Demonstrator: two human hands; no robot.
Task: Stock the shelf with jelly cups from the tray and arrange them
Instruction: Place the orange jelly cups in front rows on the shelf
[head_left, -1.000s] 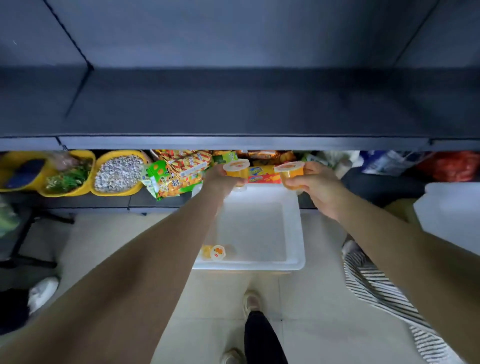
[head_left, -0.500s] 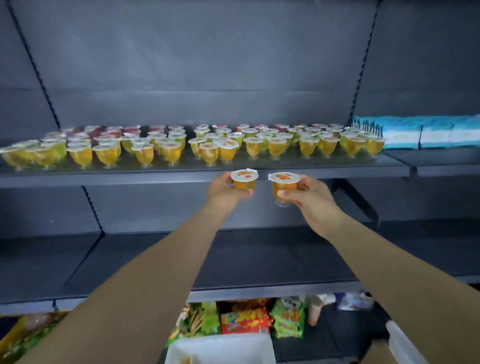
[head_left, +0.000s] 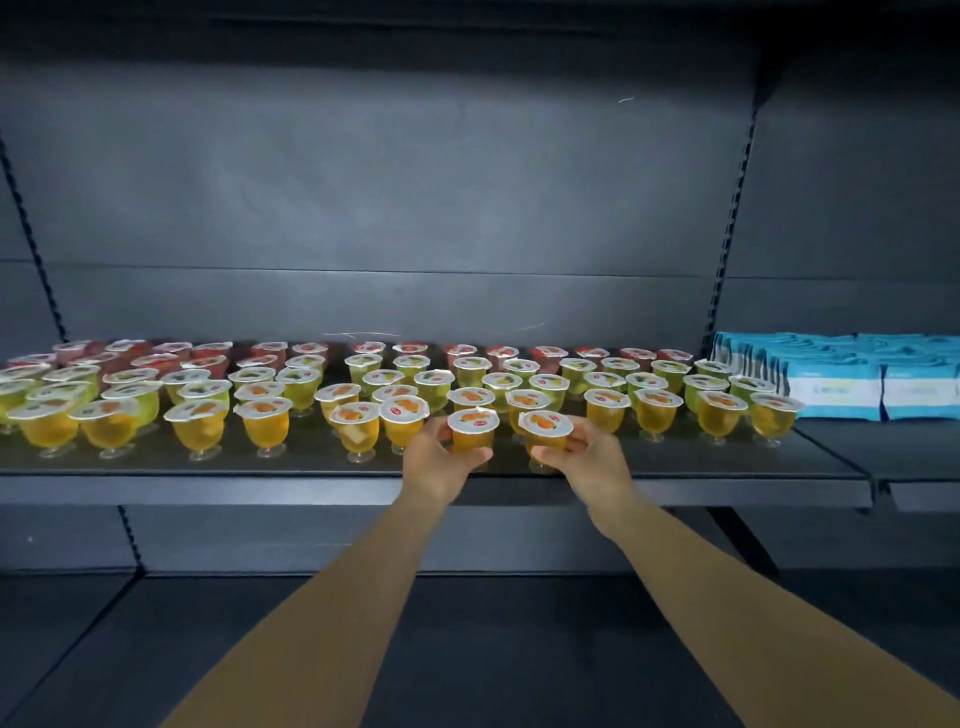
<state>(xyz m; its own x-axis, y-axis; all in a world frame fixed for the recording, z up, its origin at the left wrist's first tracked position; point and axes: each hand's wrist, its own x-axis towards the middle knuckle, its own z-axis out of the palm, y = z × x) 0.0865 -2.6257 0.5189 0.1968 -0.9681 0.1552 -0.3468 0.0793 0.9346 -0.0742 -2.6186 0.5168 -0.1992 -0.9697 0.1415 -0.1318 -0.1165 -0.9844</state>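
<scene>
Two orange jelly cups at the shelf's front edge, one in each of your hands. Left cup (head_left: 471, 430): your left hand (head_left: 436, 460) wraps it from the left side and below, fingers curled round the body, foil lid facing up. Right cup (head_left: 545, 430): your right hand (head_left: 589, 454) holds it from the right, thumb and fingers curled round the body. The two cups sit just beside each other, lids nearly touching. Whether their feet touch the shelf (head_left: 311, 470) you cannot tell; hands cover the bases.

Behind them: rows of cups (head_left: 260, 410) across the shelf, orange in front, green in the middle, red at the back. The held pair lines up with a gap in the front orange row.

Right of the cups, past the upright: blue-and-white packets (head_left: 878, 384) on the neighbouring shelf. Lower shelf (head_left: 467, 649) below your forearms, dark.
</scene>
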